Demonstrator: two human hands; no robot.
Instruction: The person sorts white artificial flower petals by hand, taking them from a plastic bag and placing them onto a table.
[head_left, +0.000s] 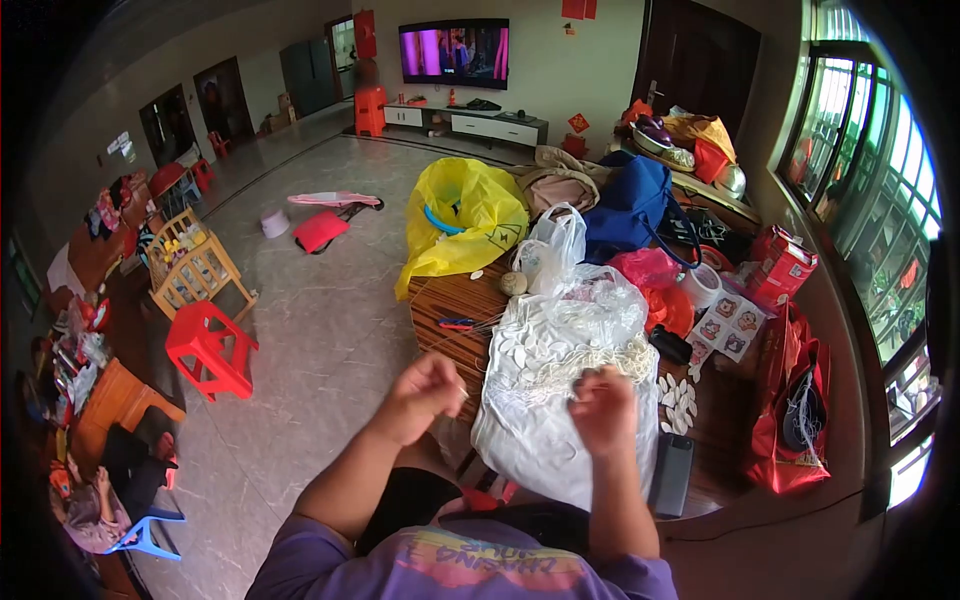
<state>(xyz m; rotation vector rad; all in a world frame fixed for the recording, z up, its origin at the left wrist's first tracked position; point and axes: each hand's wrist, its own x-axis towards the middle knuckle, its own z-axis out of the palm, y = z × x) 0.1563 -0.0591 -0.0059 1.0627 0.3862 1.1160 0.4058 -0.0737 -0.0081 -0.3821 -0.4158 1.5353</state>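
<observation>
My left hand [425, 395] is raised left of the white cloth [520, 440], its fingers pinched together on a small pale thing I cannot make out. My right hand [604, 405] hovers over the cloth's right part, fingers curled together; what they hold is too small to tell. Between and beyond the hands, white flat pieces [525, 350] and a tangle of cream strings [625, 358] lie on the cloth. More white oval pieces [677, 405] lie on the wooden table [455, 345] to the right, above a dark phone [672, 475].
A yellow bag [460, 195], clear plastic bags [590, 305] and a blue bag [635, 205] stand at the table's far side. Red bags [790, 400] are at the right. A red stool [210, 345] stands on the floor; another person [95, 510] sits at lower left.
</observation>
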